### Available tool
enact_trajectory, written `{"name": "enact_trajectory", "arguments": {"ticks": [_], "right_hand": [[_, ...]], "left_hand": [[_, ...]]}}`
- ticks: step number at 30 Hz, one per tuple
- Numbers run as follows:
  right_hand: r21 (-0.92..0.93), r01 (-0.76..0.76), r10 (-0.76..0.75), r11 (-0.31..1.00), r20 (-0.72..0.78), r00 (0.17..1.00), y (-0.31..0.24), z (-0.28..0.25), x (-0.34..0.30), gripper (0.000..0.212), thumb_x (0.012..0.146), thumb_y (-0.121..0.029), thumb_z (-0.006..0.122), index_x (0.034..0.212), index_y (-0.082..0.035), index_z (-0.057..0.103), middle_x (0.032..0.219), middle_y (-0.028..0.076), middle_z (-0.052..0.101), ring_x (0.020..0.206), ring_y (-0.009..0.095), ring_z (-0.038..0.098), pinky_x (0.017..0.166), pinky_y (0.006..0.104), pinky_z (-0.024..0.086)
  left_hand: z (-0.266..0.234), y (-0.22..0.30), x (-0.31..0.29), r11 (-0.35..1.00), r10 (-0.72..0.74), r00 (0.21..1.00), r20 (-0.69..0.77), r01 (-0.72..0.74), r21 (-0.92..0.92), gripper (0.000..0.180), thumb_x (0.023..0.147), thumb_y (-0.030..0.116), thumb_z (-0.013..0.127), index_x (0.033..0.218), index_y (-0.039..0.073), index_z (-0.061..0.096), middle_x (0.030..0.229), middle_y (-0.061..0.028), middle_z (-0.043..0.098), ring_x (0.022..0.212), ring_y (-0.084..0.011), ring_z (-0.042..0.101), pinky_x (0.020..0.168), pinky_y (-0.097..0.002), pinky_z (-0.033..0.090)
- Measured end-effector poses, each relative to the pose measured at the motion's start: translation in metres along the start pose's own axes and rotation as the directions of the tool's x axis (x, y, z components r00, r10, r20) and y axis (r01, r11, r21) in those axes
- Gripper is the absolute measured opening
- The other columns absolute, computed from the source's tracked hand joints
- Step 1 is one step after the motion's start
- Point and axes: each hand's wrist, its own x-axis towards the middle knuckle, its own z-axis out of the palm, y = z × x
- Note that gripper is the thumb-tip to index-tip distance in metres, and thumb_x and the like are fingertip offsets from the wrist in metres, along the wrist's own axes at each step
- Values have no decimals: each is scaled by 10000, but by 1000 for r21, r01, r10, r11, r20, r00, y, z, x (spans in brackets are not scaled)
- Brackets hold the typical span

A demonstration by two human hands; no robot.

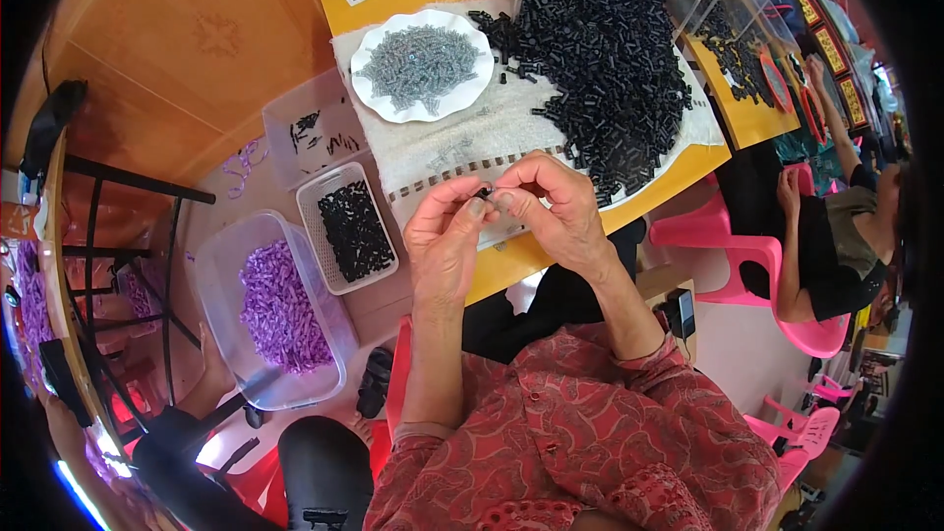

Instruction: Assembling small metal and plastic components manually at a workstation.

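My left hand (pixel 442 236) pinches a small black cylindrical piece (pixel 483 193) between thumb and fingertips, over the table's near edge. Touching it from the other side, my right hand (pixel 562 206) has its thumb and forefinger pressed together. What the right fingertips grip is too small to make out. Beyond my hands lies a whitish cloth (pixel 393 152) with a brown dashed stripe. On it stands a white scalloped plate (pixel 362 96) heaped with small clear grey pieces (pixel 418 64). A large pile of black cylindrical pieces (pixel 615 69) spreads to the right of the plate.
Left of the yellow table (pixel 351 15), a white basket (pixel 365 285) holds black pieces. Beside it are a clear tub (pixel 339 388) of purple pieces and a clear bin (pixel 280 123). Another person (pixel 836 246) sits at right, by a pink chair (pixel 713 231).
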Motion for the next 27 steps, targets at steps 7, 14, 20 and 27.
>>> {"name": "enact_trajectory", "arguments": {"ticks": [7, 14, 20, 27], "right_hand": [[-131, 14, -2, 991, 85, 996, -6, -6, 4, 64, 859, -16, 651, 899, 16, 611, 821, 106, 624, 709, 204, 653, 628, 305, 505], [-137, -122, 146, 983, 182, 972, -6, -16, 5, 68, 856, -53, 655, 873, -8, 607, 753, 100, 619, 689, 234, 624, 613, 327, 483], [-168, -93, 130, 981, 224, 966, -5, -22, 5, 97, 862, -79, 654, 851, -7, 591, 766, 118, 632, 673, 257, 616, 617, 346, 472], [-180, -106, 148, 978, 240, 959, -4, -21, 7, 140, 873, -111, 664, 854, -3, 577, 742, 107, 658, 662, 244, 627, 610, 343, 472]], "left_hand": [[-2, 2, 0, 984, 20, 1000, 6, -21, 177, 191, 893, -49, 622, 1081, -37, 653, 992, -79, 658, 846, -136, 629, 795, -273, 531], [-3, 9, 0, 927, 94, 990, 110, -127, 353, 162, 891, -49, 615, 1047, -61, 654, 1001, -110, 646, 829, -158, 622, 777, -295, 520], [-4, 11, 1, 830, 111, 972, 206, -205, 520, 160, 883, -79, 613, 1018, -22, 676, 1022, -74, 638, 868, -123, 617, 774, -244, 514], [-2, 9, -1, 823, 70, 985, 158, -147, 549, 156, 898, -42, 619, 1048, -46, 659, 981, -91, 647, 824, -132, 614, 751, -249, 510]]}}
